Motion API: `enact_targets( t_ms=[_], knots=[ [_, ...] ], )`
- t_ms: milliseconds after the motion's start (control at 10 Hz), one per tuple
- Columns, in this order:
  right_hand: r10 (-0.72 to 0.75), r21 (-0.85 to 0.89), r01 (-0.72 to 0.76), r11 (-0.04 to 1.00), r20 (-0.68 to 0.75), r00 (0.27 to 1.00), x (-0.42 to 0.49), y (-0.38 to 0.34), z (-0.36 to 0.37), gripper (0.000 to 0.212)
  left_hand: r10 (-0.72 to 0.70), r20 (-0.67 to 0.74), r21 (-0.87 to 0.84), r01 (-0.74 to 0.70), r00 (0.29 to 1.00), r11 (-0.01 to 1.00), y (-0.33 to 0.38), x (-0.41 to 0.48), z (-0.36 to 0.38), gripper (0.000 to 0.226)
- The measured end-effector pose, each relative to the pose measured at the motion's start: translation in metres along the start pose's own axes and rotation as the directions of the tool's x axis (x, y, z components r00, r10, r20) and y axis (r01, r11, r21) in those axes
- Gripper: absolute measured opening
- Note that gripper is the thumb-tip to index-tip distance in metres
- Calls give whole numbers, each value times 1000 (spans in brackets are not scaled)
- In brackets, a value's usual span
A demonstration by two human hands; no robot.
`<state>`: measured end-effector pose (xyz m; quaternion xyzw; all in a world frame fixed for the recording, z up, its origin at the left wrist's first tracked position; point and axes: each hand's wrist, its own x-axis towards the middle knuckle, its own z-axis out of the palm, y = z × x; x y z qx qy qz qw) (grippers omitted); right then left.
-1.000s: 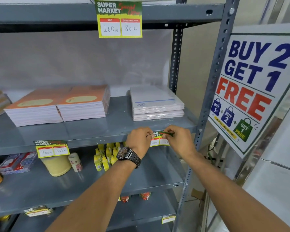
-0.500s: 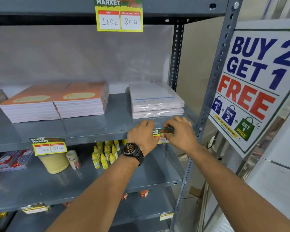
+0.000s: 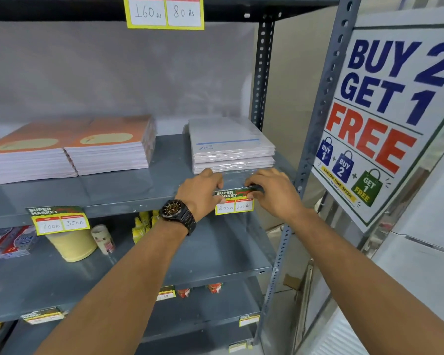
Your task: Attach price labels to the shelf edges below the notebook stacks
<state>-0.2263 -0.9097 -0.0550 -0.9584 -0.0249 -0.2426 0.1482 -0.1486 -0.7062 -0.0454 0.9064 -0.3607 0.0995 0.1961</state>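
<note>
Two forearms are reaching forward. The left hand (image 3: 203, 192) and right hand (image 3: 272, 192) are each pinching one end of a label (image 3: 233, 203), pressing it against the shelf edge (image 3: 139, 204). Just behind, a white notebook stack (image 3: 231, 147) is sitting on the shelf.

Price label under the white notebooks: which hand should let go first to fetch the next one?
Probably right. The left hand pins the price label against the shelf edge; the right hand only grips its top corner.
</note>
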Motion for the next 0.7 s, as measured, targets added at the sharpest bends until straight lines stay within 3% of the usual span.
enact_targets(
  t_ms=[200, 500, 600, 700],
  knots=[
    [-3, 60, -2, 998, 82, 997, 6, 3, -10, 28, 59, 31, -87, -56, 998, 995, -8, -2, -9, 27],
    [1, -44, 2, 999, 70, 998, -3, -16, -14, 25, -15, -6, -133, 14, 1000, 991, 1, -24, -15, 26],
    [-14, 11, 15, 1000, -25, 1000, -11, -27, -16, 20, -4, -84, -111, -6, 996, 994, -8, -49, -24, 22],
    [17, 233, 53, 971, -290, 957, -26, -58, -29, 15, -3, -187, -31, -2, 982, 1000, -31, -77, -39, 18]
  ],
)
